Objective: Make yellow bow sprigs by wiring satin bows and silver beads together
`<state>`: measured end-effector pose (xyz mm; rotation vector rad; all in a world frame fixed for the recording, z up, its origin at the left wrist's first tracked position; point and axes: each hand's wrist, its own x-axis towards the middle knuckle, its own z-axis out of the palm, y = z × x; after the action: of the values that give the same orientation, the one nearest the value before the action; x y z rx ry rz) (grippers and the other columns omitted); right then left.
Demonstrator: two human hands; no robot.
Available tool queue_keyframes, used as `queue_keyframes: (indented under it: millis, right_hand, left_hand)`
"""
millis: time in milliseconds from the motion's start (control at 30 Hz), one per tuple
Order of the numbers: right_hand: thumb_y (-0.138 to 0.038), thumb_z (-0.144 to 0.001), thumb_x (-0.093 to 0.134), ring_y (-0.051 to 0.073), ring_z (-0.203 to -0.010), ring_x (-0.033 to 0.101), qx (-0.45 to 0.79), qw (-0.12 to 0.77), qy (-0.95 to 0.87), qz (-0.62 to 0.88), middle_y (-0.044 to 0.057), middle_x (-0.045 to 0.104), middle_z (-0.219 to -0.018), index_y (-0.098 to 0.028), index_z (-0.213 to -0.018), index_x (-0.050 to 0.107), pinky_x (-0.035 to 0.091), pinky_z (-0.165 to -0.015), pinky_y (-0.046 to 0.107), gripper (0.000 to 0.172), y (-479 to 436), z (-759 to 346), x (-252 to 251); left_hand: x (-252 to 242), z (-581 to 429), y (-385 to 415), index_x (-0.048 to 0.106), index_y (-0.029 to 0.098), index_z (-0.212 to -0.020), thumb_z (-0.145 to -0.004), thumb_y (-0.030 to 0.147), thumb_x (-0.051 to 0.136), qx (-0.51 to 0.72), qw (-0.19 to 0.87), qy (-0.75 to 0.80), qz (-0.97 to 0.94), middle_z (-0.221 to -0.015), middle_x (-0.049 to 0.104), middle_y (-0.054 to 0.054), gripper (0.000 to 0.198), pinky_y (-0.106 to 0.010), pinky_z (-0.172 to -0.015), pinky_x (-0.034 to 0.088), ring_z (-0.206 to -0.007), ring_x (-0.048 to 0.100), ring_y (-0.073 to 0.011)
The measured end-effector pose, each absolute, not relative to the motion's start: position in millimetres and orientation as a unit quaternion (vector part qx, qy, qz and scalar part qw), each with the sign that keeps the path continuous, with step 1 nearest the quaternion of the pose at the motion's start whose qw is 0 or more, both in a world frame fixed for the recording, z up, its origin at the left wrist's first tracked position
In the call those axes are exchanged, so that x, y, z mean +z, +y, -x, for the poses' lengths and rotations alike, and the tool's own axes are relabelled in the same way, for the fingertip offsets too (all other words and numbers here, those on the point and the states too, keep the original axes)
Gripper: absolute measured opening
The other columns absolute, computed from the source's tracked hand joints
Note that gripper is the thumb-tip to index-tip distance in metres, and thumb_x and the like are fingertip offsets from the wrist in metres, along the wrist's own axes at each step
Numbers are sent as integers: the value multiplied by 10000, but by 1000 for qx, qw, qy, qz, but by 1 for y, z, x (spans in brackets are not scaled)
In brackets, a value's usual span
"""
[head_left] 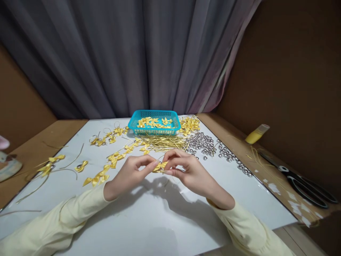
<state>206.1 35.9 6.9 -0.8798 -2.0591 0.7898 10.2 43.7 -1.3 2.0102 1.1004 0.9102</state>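
Between my two hands, over the middle of the white board, is a small yellow ribbon bow. My left hand pinches its left end between thumb and fingertips. On the other side, my right hand has its fingers closed at the bow's right end. A thin gold tie seems to run along the bow's lower edge, partly hidden by the fingers. Beyond the hands lies a heap of gold twist ties. More yellow bows trail in a line left of my left hand.
A turquoise basket holding bows stands at the back, with a bow pile beside it. Silver bells or beads spread rightward. Black-handled scissors and a yellow-filled tube lie at the right. A white board covers the tabletop.
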Motion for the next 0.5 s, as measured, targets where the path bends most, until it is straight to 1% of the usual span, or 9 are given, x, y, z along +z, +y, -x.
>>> queue_keyframes:
  millis: [133,200,267,367,433,500]
  right_hand:
    - [-18,-786,616,190,-1031,571,274,356,-823,347,66,578,-1094,-178,-709,645,461,-894,389,179,31,-206,6]
    - [-18,-805,579,218,-1078,546,246,365,-827,351,87,558,-1145,-178,-728,637,470,-876,406,187,27,-204,5]
    - [-18,-820,541,236,-1096,523,215,391,-825,346,104,538,-1151,-179,-761,633,483,-835,405,195,24,-202,4]
    - [-28,-840,511,234,-1061,512,166,439,-823,321,106,531,-1094,-187,-805,628,473,-820,404,200,19,-200,5]
    - [-36,-853,503,223,-1013,513,145,452,-825,307,96,538,-1040,-190,-813,624,459,-817,400,200,17,-199,7]
    - [-35,-858,503,215,-975,511,136,452,-829,299,88,547,-1001,-188,-818,621,450,-804,390,198,15,-198,9]
  left_hand:
    - [-6,-9,40,639,169,-745,-880,305,522,366,273,417,-786,-715,675,-3,224,-205,-609,449,-654,592,-129]
    - [-4,-9,38,644,173,-746,-877,303,523,371,273,416,-784,-731,687,-5,220,-206,-604,449,-655,596,-132]
    - [0,-9,37,654,178,-736,-869,319,529,368,306,430,-765,-719,685,-3,231,-207,-577,440,-647,589,-135]
    - [8,-9,38,656,184,-655,-848,353,549,361,392,462,-708,-637,651,12,278,-209,-552,422,-606,551,-130]
    - [13,-9,40,662,185,-617,-838,358,561,354,443,475,-673,-623,650,14,298,-211,-554,408,-602,529,-125]
    - [15,-8,40,676,187,-610,-832,358,571,348,469,480,-655,-632,657,13,299,-215,-564,395,-610,516,-123]
